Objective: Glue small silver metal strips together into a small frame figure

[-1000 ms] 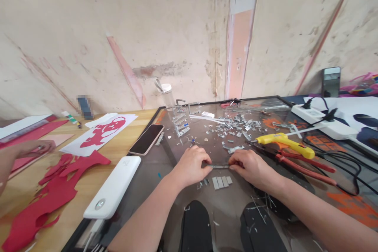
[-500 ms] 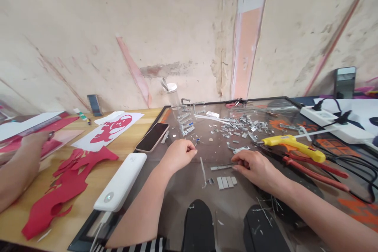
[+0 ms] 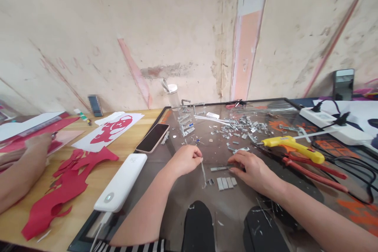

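My left hand (image 3: pixel 186 160) is closed in a pinch, its fingertips at the upper end of a thin whitish strip (image 3: pixel 203 174) that slants down the glass tabletop. My right hand (image 3: pixel 251 168) rests low over the glass, thumb and fingers apart. Between them lies the right end of a flat grey metal strip (image 3: pixel 219 168), which seems not to be gripped. Just below, several small grey metal plates (image 3: pixel 226 183) sit side by side in a row. Left of these is a small dark bent metal bit (image 3: pixel 210 181).
Metal scraps (image 3: pixel 251 124) litter the back. A yellow glue gun (image 3: pixel 293 147), red-handled pliers (image 3: pixel 315 171) and a power strip (image 3: pixel 333 126) lie right. Left are a phone (image 3: pixel 153 138), a white power bank (image 3: pixel 121 183), red paper cut-outs (image 3: pixel 67 199) and another person's hand (image 3: pixel 37 147).
My left hand has moved slightly right and down, onto the upper end of the thin strip. My right hand's fingers have spread away from the metal strip's end. The other person's hands shifted.
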Tool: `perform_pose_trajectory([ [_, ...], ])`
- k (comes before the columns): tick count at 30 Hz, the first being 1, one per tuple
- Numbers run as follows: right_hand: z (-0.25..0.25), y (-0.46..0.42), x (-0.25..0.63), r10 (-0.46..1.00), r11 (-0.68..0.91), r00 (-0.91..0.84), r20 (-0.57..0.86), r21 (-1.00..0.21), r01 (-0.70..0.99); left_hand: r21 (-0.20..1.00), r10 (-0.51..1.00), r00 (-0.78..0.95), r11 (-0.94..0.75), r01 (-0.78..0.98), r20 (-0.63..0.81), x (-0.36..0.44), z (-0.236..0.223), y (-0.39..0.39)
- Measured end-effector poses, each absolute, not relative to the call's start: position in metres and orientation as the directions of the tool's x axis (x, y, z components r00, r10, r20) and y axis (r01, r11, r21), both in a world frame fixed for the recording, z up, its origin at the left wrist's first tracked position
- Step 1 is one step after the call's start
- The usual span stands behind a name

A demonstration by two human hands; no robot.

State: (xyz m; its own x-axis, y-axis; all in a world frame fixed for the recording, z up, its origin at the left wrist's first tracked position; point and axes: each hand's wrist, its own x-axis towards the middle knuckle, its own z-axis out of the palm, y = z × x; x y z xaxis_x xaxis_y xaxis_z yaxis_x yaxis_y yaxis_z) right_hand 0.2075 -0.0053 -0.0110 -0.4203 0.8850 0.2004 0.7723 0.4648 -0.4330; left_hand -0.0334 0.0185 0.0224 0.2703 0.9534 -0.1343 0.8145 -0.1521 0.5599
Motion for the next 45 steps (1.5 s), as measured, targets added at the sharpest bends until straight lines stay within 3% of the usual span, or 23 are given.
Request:
perform_pose_trajectory([
  [16,-0.011,-0.006,0.211,0.893,0.451,-0.397,0.213,-0.41,0.793,0.604,0.928,0.363,-0.241,0.76,-0.086,-0.029,0.016,0.018],
  [28,-0.008,-0.006,0.215,0.905,0.424,-0.372,0.206,-0.368,0.828,0.544,0.953,0.257,-0.133,0.829,-0.159,-0.033,0.022,0.018],
  [45,-0.009,-0.007,0.212,0.896,0.444,-0.396,0.202,-0.364,0.818,0.596,0.938,0.313,-0.168,0.785,-0.149,-0.032,0.016,0.019],
])
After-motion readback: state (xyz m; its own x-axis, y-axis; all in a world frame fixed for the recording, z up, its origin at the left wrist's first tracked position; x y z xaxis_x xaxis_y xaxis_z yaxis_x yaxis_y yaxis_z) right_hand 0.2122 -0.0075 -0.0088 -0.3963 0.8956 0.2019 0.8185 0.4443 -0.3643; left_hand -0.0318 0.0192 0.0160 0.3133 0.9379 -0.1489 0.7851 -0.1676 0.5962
